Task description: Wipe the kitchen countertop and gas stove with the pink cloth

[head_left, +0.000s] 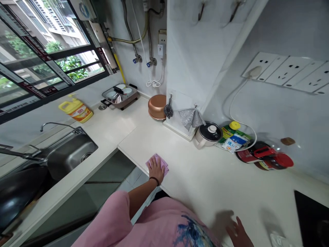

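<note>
My left hand (156,168) holds a folded pink cloth (164,164) pressed against the white countertop (213,175), close to its front edge. The fingers lie over the cloth and cover much of it. At the bottom right, my right hand (239,233) is over the counter with its fingers apart and nothing in it. Part of that hand is cut off by the frame. A small clear object (279,240) sits on the counter to its right, too cropped to name.
A copper-coloured pot (157,107), an electric pan (120,95) and a yellow detergent bottle (77,109) stand at the back. Rightward are a lidded cooker (208,133), food packets (235,139) and red-lidded jars (275,161). A sink (69,156) is left, a black cooktop (312,219) right.
</note>
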Available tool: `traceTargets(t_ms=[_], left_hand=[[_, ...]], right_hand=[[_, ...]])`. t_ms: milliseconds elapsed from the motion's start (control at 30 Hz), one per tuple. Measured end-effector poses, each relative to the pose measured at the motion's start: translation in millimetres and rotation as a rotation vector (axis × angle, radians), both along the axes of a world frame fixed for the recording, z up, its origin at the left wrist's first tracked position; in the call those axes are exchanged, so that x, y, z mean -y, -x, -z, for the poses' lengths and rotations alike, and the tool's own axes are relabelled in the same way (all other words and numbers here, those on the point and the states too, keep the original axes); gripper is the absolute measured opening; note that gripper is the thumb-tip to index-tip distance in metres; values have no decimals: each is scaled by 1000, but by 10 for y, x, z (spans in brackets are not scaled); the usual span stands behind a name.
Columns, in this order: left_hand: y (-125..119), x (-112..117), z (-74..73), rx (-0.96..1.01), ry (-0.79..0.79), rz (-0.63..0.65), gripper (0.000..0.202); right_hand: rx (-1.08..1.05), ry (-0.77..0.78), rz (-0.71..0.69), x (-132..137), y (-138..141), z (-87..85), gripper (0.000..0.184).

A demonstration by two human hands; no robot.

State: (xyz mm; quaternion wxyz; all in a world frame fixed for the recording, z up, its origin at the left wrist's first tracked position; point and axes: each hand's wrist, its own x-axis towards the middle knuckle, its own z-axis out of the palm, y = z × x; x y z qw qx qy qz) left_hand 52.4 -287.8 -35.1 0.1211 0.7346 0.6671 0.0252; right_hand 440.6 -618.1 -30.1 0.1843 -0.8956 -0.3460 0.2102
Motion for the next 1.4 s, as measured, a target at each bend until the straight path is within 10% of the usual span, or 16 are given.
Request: traceTargets(t_ms=[367, 700, 967, 1233, 1400], left_hand=[[-1291, 1115, 201, 90, -43, 717, 82], [-1465, 1169, 105, -11, -80, 818, 77], [-1982, 1790, 246, 32, -1, 1282, 76], [-3161, 2055, 169, 18, 59, 1624, 75], [-3892, 2079, -38, -35, 70, 1607, 76]], right_hand=[[-1, 99, -26, 45, 400, -198, 83], [-37, -16, 2, 170, 555, -271, 74], [-51, -453, 378, 754, 808, -57, 59], [-90, -437, 790, 1517, 1186, 134, 65], [-141, -440, 1039, 1748, 1790, 341, 65]])
